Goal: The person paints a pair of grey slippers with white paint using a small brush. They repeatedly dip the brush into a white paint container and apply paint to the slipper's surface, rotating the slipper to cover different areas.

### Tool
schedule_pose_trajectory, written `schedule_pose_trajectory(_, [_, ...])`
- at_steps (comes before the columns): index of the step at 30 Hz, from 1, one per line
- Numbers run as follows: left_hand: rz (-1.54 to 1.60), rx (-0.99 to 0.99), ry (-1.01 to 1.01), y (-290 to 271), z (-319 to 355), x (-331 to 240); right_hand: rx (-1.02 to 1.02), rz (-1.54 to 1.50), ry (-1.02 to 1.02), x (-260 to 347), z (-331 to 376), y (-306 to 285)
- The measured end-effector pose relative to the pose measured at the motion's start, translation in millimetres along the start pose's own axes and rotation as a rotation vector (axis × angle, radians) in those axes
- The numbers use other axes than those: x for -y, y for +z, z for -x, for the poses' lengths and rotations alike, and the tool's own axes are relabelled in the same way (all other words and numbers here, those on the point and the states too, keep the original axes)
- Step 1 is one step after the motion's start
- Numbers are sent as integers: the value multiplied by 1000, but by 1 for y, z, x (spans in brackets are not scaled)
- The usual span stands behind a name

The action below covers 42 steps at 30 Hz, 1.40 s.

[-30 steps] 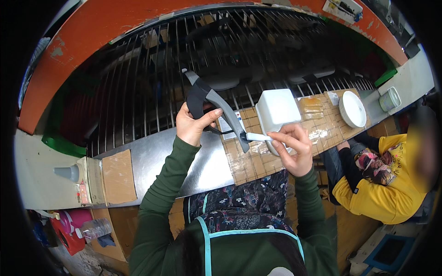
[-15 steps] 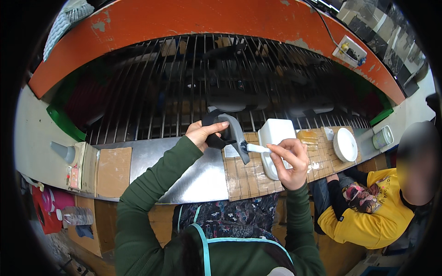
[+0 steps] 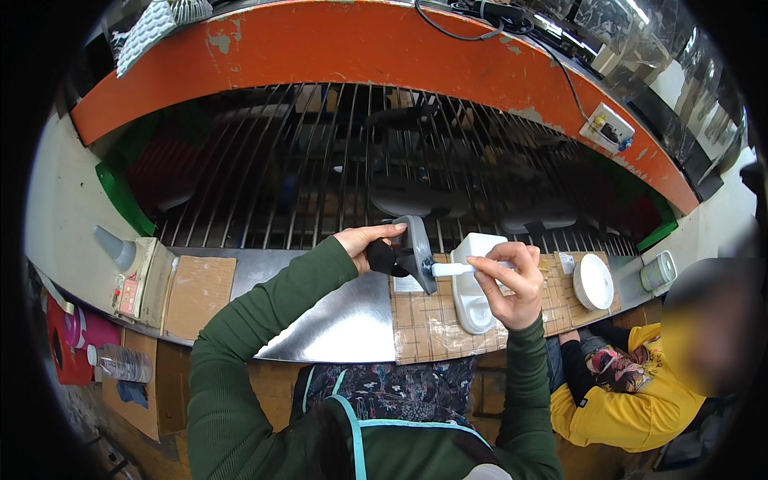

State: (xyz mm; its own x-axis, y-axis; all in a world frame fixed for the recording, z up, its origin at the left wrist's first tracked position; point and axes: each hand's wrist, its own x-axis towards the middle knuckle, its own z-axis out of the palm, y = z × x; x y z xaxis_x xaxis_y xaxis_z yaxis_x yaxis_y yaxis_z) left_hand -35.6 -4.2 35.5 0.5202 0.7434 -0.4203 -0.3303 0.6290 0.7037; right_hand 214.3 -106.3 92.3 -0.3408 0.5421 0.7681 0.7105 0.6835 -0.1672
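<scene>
My left hand (image 3: 362, 242) holds up a grey, curved piece like a shoe sole (image 3: 417, 238), thumb on its upper edge. A black part (image 3: 382, 256) hangs below the same fingers; how the two join is hidden. My right hand (image 3: 514, 286) pinches the white handle of a small brush (image 3: 450, 270) between thumb and fingertips. The dark bristles touch the sole's right-hand face near its lower end. Just behind the brush, a white plastic container (image 3: 478, 314) stands on the cardboard, partly hidden by my right hand.
Beyond my hands runs a rack of metal bars (image 3: 280, 192), with dark oblong pieces (image 3: 420, 200) on it. A white bowl (image 3: 593, 282) and a pale green-labelled tub (image 3: 658, 272) stand at right. Near them sits a person in yellow (image 3: 616, 408). Cardboard (image 3: 200, 296) lies at left.
The sole has turned slightly more upright. The brush stays against its lower part, and both hands keep their hold. The whole view has shifted a little.
</scene>
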Motion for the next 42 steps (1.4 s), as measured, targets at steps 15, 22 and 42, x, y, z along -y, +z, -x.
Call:
schedule_pose_trajectory(15, [224, 118, -83, -12, 4, -1, 2, 16, -142, -5, -11, 3])
schedule_pose_trajectory(22, [206, 52, -57, -25, 5, 6, 66, -1, -204, -14, -13, 2])
schedule_pose_trajectory(42, [199, 175, 522, -98, 19, 96, -38, -550, 468, 19, 15, 36])
